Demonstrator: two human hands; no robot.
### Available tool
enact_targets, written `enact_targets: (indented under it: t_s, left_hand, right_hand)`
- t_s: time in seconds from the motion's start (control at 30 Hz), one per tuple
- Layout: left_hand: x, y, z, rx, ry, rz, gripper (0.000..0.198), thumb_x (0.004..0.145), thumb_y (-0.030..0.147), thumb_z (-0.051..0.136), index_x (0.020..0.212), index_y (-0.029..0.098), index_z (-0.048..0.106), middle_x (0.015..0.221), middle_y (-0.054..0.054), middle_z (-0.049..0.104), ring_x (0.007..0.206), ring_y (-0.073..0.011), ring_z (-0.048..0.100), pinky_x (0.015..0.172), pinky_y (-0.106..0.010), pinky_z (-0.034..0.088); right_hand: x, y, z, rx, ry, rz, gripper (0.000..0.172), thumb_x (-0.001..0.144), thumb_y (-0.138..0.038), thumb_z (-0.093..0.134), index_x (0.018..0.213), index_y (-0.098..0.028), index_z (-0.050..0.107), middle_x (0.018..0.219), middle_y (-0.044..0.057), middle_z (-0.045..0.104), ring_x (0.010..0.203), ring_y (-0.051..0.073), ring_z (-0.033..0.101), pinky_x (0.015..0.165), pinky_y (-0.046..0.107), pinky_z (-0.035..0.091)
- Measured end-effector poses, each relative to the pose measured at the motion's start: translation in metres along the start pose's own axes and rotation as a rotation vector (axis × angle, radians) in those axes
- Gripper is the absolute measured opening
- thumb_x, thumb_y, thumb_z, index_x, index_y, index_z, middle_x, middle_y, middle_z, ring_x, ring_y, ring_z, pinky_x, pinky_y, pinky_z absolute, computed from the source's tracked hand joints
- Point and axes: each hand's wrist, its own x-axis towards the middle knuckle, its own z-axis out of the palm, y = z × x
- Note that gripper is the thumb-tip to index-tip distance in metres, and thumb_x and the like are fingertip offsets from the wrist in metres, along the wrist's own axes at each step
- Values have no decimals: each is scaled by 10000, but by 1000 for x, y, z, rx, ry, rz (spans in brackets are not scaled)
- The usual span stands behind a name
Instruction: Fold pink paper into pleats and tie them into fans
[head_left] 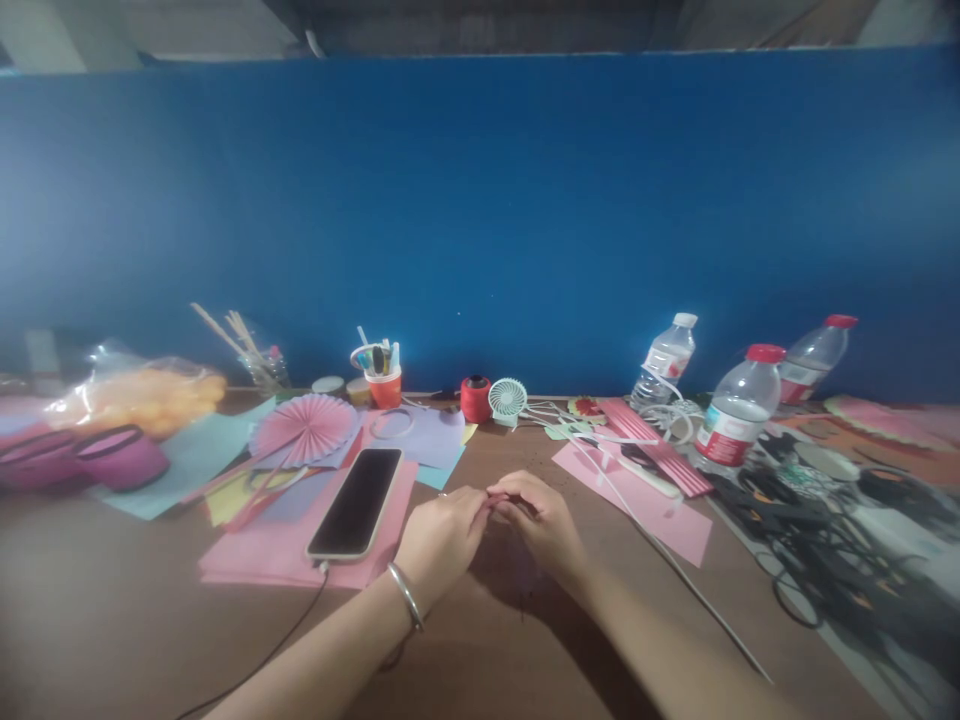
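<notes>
My left hand (444,530) and my right hand (541,525) meet fingertip to fingertip above the middle of the brown table (480,665). Both are closed in a pinch, and whatever lies between the fingers is too small or hidden to name. A silver bangle (406,597) circles my left wrist. Just left of that hand, a phone (355,503) with a cable plugged in rests on pink paper sheets (247,555). To the right of my right hand lies another pink sheet (675,530), with a pleated pink paper strip (656,447) partly over it.
A pleated pink paper fan (306,430) lies at left. Along the blue wall (480,220) stand a cup of pens (385,388), a red jar (475,400), a small green fan (508,400) and several bottles, one half full (739,415). A white cable (675,570) crosses the right side near black straps (847,540).
</notes>
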Motion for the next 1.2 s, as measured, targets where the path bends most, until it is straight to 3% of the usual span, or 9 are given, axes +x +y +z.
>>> enact_targets:
  t_s: [0.2,0.33,0.5,0.7,0.83,1.03,1.2]
  left_hand:
    - [3,-4,3,94,-40,77,269,885,241,262,827,189,520,768,-44,598,704,-189,556,642,-304,361]
    - [4,-14,2,129,-81,50,162,844,181,339,856,189,501,742,-39,597,652,-188,563,579,-288,364]
    - [3,-21,3,134,-131,33,127,809,152,357,841,196,472,741,-24,596,598,-167,566,503,-255,356]
    - [3,-21,10,150,-160,46,146,803,147,324,788,186,465,730,-53,586,616,-199,567,532,-286,376]
    - [2,-17,6,132,-166,55,153,807,159,331,759,184,473,709,-49,588,595,-190,567,518,-276,358]
    - [2,-8,-2,74,-121,4,296,864,405,300,773,204,498,673,-7,610,584,-171,568,498,-257,328]
    - [1,-3,-5,-2,116,40,318,831,449,380,903,204,569,859,-51,618,856,-215,538,760,-342,357]
  right_hand:
    - [0,3,-8,-45,68,65,185,784,-332,541,739,-178,634,682,25,577,653,145,540,612,249,411]
    - [5,8,-22,-41,85,134,193,777,-342,542,716,-169,603,695,20,578,661,147,539,634,260,417]
    - [11,15,-31,-3,25,145,178,770,-335,550,739,-170,610,652,5,547,596,131,515,580,251,415]
    - [12,10,-31,-44,-115,99,213,755,-357,568,857,-183,638,832,54,638,792,187,576,725,304,435]
    - [9,11,-28,-31,-127,114,232,749,-371,574,848,-180,660,779,56,661,726,184,592,660,285,445]
    - [5,5,-22,-27,-90,123,229,784,-352,529,758,-163,657,687,47,635,635,155,562,599,253,430]
    - [3,-3,-17,-127,-55,57,241,796,-350,504,684,-168,614,601,15,580,569,129,519,534,221,389]
